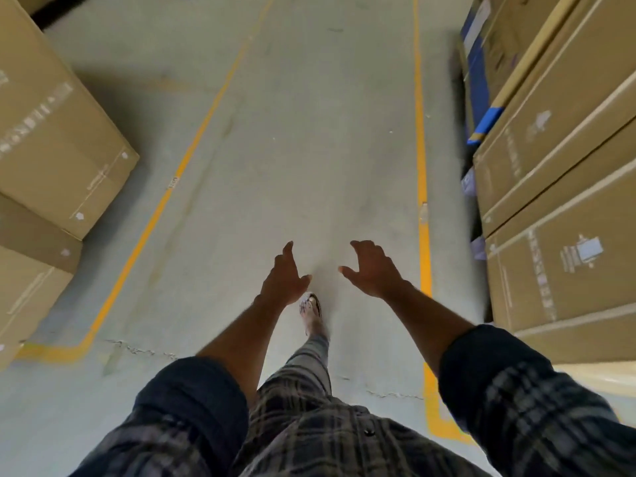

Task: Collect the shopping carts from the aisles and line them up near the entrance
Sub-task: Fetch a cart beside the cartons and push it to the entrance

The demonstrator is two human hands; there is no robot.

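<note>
Plaid rolled sleeves (192, 407) frame your bare forearms. Your left hand (284, 277) and right hand (371, 270) hang apart, fingers loosely spread, holding nothing, over the smooth grey concrete floor (309, 149). Yellow painted lines (420, 132) edge the aisle between stacked cardboard boxes (568, 132). You cannot tell where the carts are.

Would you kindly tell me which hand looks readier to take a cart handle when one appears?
Right, marginally. No cart is in view, and both hands are empty, held out over the aisle floor. The right hand has curved fingers, as if to grip; the left hand has straighter ones.
</note>
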